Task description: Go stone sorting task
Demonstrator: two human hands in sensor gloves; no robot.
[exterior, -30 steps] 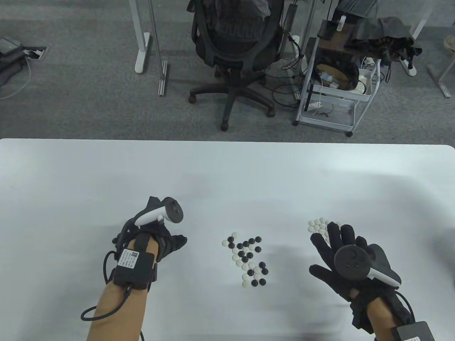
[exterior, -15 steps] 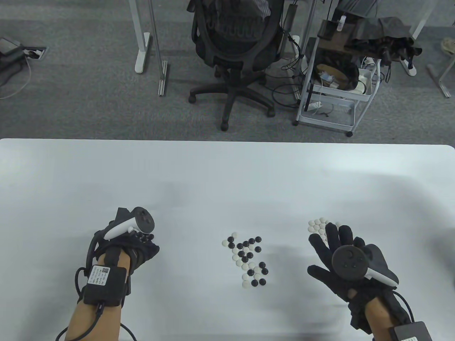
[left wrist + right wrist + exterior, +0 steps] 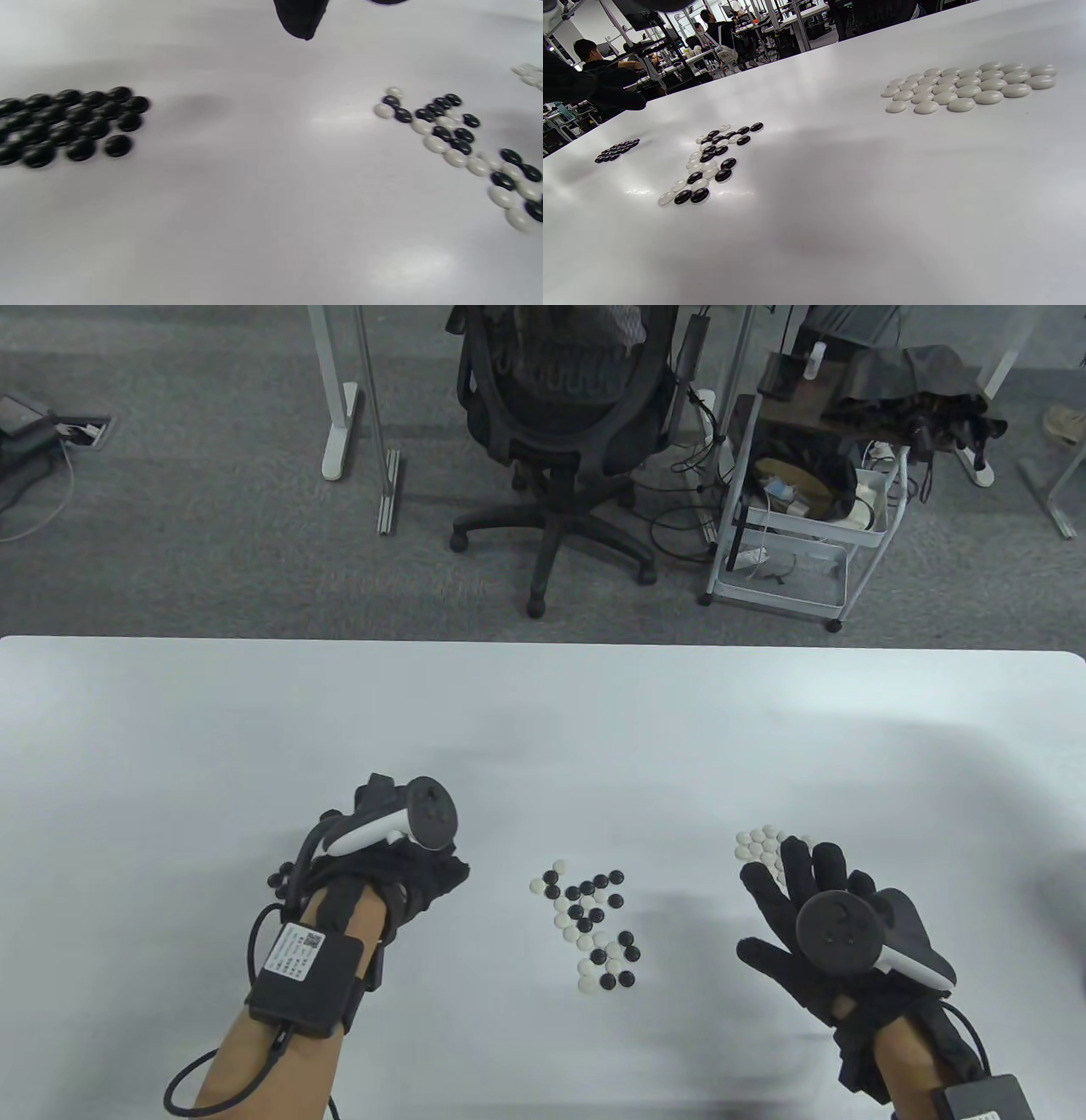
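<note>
The left hand is hovering over the table between the black pile on its left and the mixed cluster in the middle. Its fingers are curling loosely downward, and I cannot tell if they are pinching a stone; in the left wrist view only one fingertip is showing at the top edge, with nothing under it.

The mixed cluster is lying to the right of this hand, near but apart. Its long axis is running from far-left to near-right, and its far-left end, with a black and a white stone together, is the closest part. The right hand is resting flat with straight fingers, gripping nothing, just beside the white pile; its fingers are covering the near part of that pile in the table view.

I judge that the left hand is a little nearer to the cluster, so a black stone at the far-left end is the natural next pick. Bare table is lying all around the three groups, and every edge is well apart, so the way back to the black pile is free.
</note>
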